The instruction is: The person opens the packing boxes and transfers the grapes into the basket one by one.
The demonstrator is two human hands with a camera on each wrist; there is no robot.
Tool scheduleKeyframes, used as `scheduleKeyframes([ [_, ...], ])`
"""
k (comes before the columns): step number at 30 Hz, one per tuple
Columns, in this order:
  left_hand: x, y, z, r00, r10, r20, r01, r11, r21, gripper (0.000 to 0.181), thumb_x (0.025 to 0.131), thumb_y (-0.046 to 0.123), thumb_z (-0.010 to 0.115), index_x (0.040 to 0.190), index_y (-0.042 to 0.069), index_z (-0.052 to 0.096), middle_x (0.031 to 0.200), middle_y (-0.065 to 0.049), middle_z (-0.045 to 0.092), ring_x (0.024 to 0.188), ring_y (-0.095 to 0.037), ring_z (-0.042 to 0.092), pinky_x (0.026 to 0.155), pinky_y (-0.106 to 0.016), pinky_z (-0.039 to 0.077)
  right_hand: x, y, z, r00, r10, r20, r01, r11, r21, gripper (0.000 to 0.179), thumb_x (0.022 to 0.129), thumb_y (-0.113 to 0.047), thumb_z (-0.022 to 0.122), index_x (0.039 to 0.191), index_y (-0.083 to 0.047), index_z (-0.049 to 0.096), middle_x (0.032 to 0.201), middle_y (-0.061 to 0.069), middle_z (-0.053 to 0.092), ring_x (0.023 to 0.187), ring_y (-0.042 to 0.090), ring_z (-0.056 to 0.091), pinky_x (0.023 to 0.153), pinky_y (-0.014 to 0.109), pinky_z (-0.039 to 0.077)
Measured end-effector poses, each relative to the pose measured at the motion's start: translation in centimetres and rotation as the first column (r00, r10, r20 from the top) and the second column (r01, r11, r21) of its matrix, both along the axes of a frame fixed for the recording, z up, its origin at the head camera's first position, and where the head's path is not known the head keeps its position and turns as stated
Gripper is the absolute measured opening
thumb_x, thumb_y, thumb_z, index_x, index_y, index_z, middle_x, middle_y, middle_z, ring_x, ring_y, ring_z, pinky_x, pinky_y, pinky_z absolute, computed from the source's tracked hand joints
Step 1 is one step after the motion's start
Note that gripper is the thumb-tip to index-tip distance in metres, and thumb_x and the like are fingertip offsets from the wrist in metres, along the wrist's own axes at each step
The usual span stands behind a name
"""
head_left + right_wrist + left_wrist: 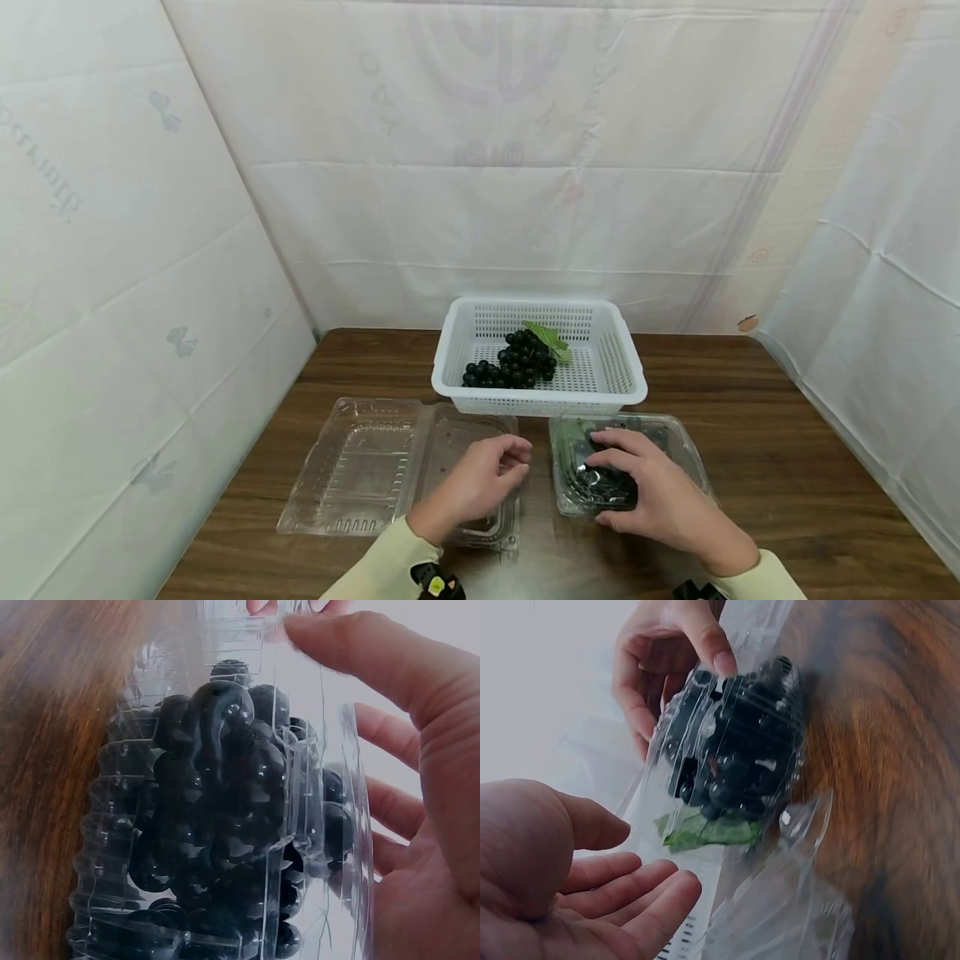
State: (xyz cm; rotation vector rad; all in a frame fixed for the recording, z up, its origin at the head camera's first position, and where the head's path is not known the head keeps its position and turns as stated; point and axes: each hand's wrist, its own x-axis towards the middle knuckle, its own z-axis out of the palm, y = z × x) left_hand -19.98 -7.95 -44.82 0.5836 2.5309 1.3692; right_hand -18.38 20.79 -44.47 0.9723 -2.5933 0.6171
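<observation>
The right hand (pixel 663 504) is gripping a clear box (pixel 592 487) between thumb and bent fingers; the left hand (pixel 480 479) is hovering nearby, fingers loosely bent. Glossy black grapes (pixel 225 780) are showing through the ribbed plastic, which is sitting on the table (pixel 780 467) before the white basket (pixel 525 402). The left wrist view, unlike the right, is catching a green leaf (pixel 709 831) inside; only the head view is showing the basket's bunch (pixel 519 360).
</observation>
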Motion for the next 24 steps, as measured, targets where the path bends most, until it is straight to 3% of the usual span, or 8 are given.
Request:
scheduleKeyframes([
  [6, 0.2, 1.3, -0.3, 0.998, 0.006, 0.065, -0.009, 0.999, 0.037, 0.033, 0.101, 0.010, 0.062, 0.131, -0.002, 0.062, 0.117, -0.014, 0.070, 0.102, -0.020, 0.066, 0.084, -0.029, 0.056, -0.1, 0.2, -0.1, 1.000, -0.004, 0.003, 0.004, 1.000, 0.019, 0.062, 0.065, -0.035, 0.098, 0.121, -0.026, 0.071, 0.142, 0.003, 0.060, 0.131, 0.027, 0.057, 0.094, 0.049, 0.058],
  [14, 0.0, 2.8, -0.8, 0.991, 0.023, 0.134, -0.032, 0.997, 0.065, 0.037, 0.099, 0.008, 0.064, 0.134, -0.003, 0.060, 0.111, -0.008, 0.071, 0.096, -0.019, 0.069, 0.080, -0.033, 0.057, -0.2, 0.3, -0.3, 0.998, 0.029, -0.054, -0.028, 0.999, 0.017, 0.060, 0.066, -0.034, 0.097, 0.120, -0.025, 0.071, 0.139, 0.003, 0.062, 0.130, 0.028, 0.058, 0.092, 0.049, 0.059],
  [18, -0.2, 3.2, -1.0, 0.980, 0.018, 0.201, -0.041, 0.993, 0.112, 0.038, 0.099, 0.004, 0.063, 0.135, -0.003, 0.058, 0.109, -0.010, 0.071, 0.091, -0.022, 0.072, 0.079, -0.037, 0.059, -0.3, 0.3, -0.4, 0.998, 0.033, -0.053, -0.032, 0.999, 0.012, 0.059, 0.067, -0.033, 0.096, 0.119, -0.025, 0.071, 0.139, 0.003, 0.062, 0.131, 0.030, 0.058, 0.091, 0.049, 0.059],
  [24, -0.3, 3.6, -1.2, 0.948, 0.012, 0.318, -0.089, 0.969, 0.229, 0.040, 0.098, 0.000, 0.064, 0.137, -0.004, 0.056, 0.106, -0.010, 0.069, 0.088, -0.027, 0.074, 0.080, -0.045, 0.063, -0.2, 0.3, -0.4, 0.998, 0.029, -0.057, -0.029, 1.000, 0.010, 0.058, 0.066, -0.031, 0.096, 0.118, -0.025, 0.072, 0.138, 0.002, 0.063, 0.131, 0.031, 0.058, 0.091, 0.051, 0.058],
])
